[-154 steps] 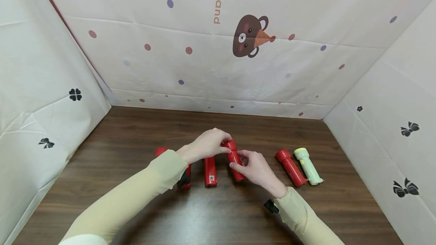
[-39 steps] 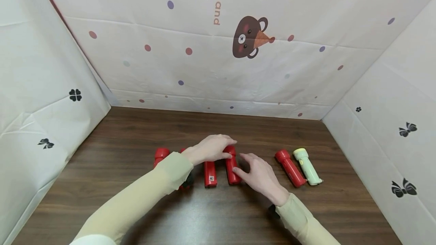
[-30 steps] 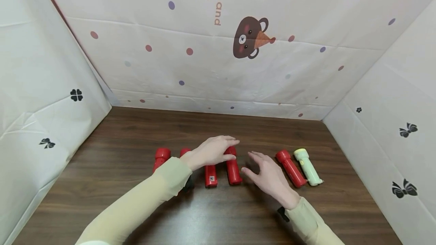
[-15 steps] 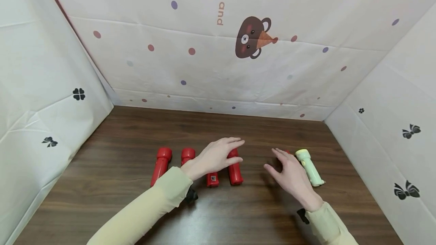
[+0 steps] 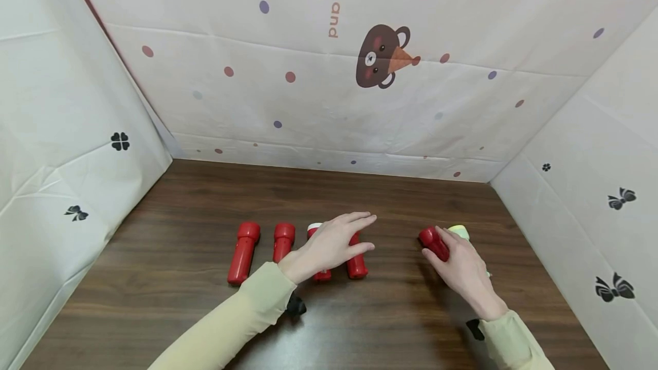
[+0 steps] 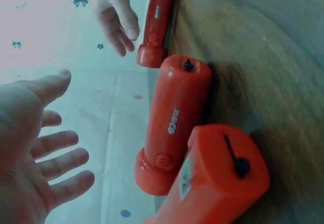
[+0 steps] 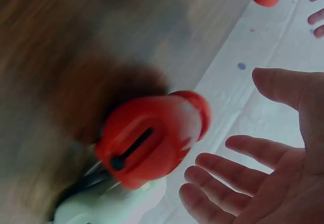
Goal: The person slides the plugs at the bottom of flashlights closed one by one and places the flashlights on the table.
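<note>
My right hand (image 5: pixel 462 270) is over the red flashlight (image 5: pixel 434 243) at the right, fingers spread. In the right wrist view its fingers stand apart from that flashlight (image 7: pixel 147 138). A pale green flashlight (image 5: pixel 459 232) lies right beside it, partly hidden by the hand. My left hand (image 5: pixel 331 244) hovers with straight, spread fingers, holding nothing. Beneath it lie a red flashlight (image 5: pixel 357 264) and a white-tipped red one (image 5: pixel 313 228), both partly covered. The left wrist view shows the near flashlight (image 6: pixel 217 178) with a label and a black slider on its end.
Two more red flashlights lie to the left, one outermost (image 5: pixel 243 254) and one (image 5: pixel 283 240) partly behind the left forearm. The dark wooden table (image 5: pixel 216 193) is bounded by a printed white back sheet (image 5: pixel 257 101) and white side sheets.
Both hands earlier worked at the fourth red flashlight from the left and let it go. The right hand moved right to the red flashlight there; the left lifted slightly and drifted right.
</note>
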